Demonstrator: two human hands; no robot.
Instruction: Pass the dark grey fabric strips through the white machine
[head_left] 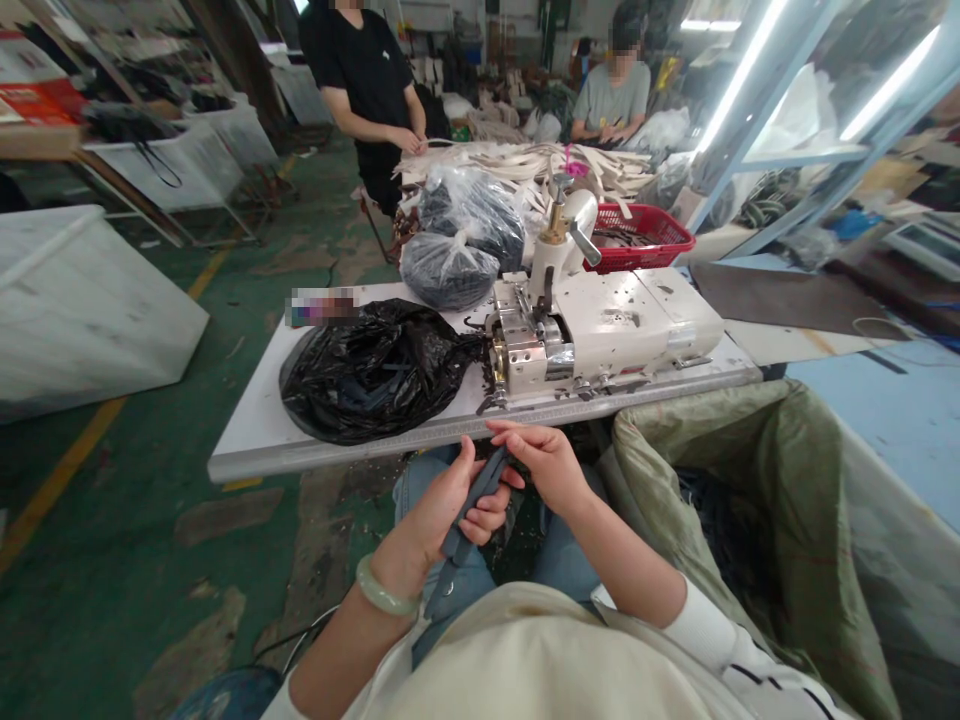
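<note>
My left hand (455, 505) is wrapped round a bundle of dark grey-blue strips (480, 487) above my lap. At the bundle's upper end my right hand (541, 466) bends its fingers in and pinches it with thumb and fingertips. Just beyond both hands is the front edge of a white work table (247, 425). On it stands a cream machine (637, 325) with a metal head and a lever on top. Left of the machine lies a black plastic bag (375, 375), opened out, with dark pieces inside.
Tied clear bags (457, 270) of dark pieces and a red basket (652, 235) stand behind the machine. To my right is a large green sack (821, 500) holding dark scraps. A white bin (90, 310) stands at left. Two people are across the table.
</note>
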